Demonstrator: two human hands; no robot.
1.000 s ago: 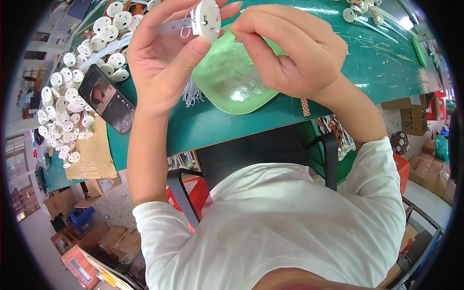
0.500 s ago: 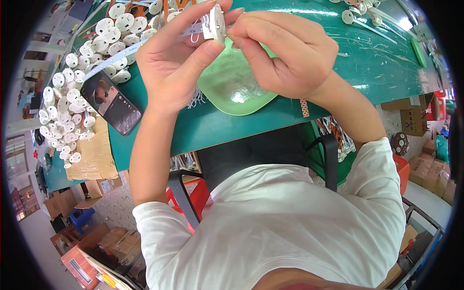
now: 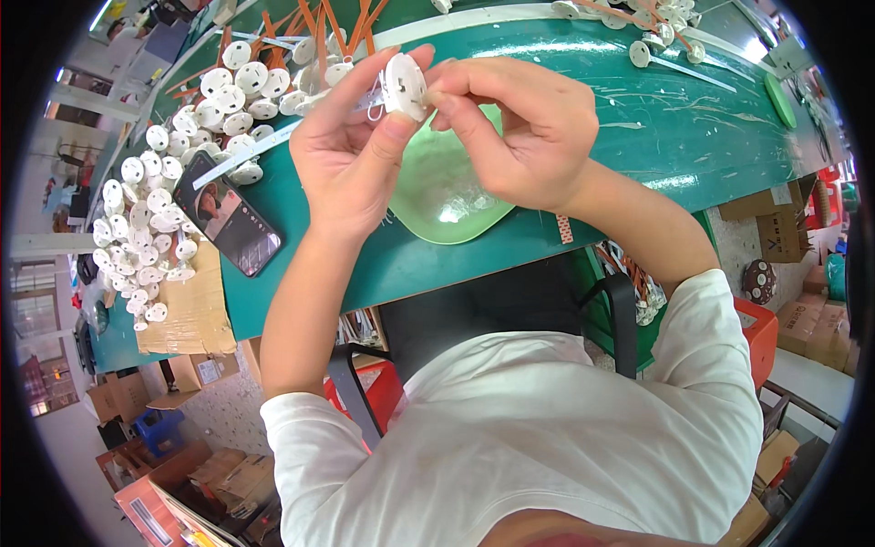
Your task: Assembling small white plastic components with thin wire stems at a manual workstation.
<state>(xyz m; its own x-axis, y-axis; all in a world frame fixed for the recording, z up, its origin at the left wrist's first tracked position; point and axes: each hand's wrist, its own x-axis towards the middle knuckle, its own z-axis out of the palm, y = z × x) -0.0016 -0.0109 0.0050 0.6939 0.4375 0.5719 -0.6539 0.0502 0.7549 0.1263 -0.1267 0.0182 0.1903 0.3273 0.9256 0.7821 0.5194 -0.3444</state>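
My left hand (image 3: 344, 182) grips a white round plastic cap (image 3: 404, 87) by its rim, its slotted face turned to the right. A loop of white wire shows behind the cap. A pale strip dotted with small yellow squares (image 3: 251, 157) runs out to the left from behind my left hand. At the cap's right edge, my right hand (image 3: 533, 132) is closed in a pinch of thumb and forefinger; whatever lies between the fingertips is too small to make out. Beneath both hands lies a shallow light-green tray (image 3: 447, 223) on the green table (image 3: 365, 273).
Many white caps (image 3: 150, 219) with strips are heaped at the left, partly over cardboard (image 3: 191, 314). Next to them lies a phone (image 3: 232, 226) with its screen lit. More caps (image 3: 641, 55) lie at the far right. A small orange perforated piece (image 3: 564, 229) sits by the front edge.
Both hands and the table sit lower in the picture, as the view has shifted. The cap has turned so that more of its slotted face shows. My right hand still pinches at its edge.
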